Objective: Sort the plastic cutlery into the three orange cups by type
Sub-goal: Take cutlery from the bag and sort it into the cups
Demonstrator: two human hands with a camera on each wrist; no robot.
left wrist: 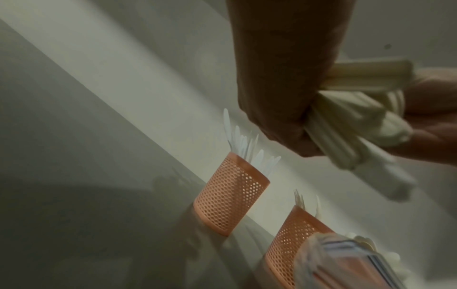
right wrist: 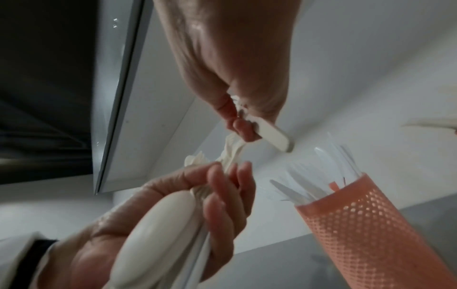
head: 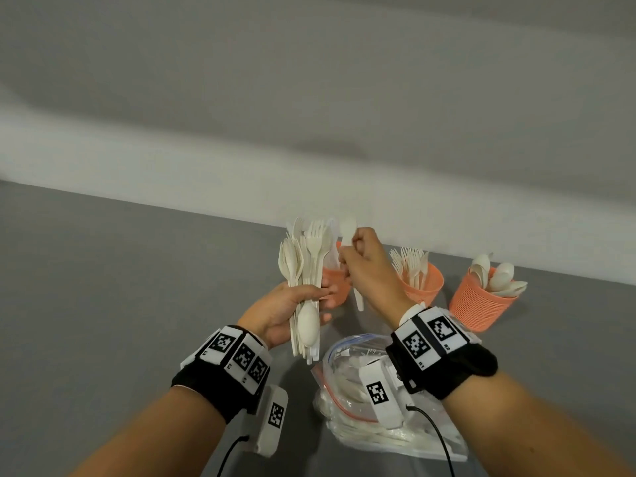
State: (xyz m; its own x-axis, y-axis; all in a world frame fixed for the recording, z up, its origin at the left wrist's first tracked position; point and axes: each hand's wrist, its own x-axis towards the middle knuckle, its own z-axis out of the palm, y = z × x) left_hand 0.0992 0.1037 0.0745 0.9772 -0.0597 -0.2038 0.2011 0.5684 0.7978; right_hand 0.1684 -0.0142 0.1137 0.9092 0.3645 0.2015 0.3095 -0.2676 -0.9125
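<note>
My left hand [head: 292, 306] grips an upright bundle of mixed white cutlery [head: 304, 256], forks and spoons, one spoon pointing bowl down. My right hand [head: 356, 259] pinches a single white spoon [head: 347, 228] just right of the bundle; its handle [right wrist: 270, 135] sticks out below the fingers. Three orange mesh cups stand along the wall. The left cup [head: 335, 280], mostly hidden behind my hands, holds knives [left wrist: 243, 144]. The middle cup [head: 423, 284] holds forks. The right cup [head: 481, 301] holds spoons.
A clear zip bag [head: 347, 376] with more white cutlery lies on the grey table [head: 120, 270] under my right wrist. A pale wall [head: 309, 149] runs right behind the cups. Cables hang from both wrist cameras.
</note>
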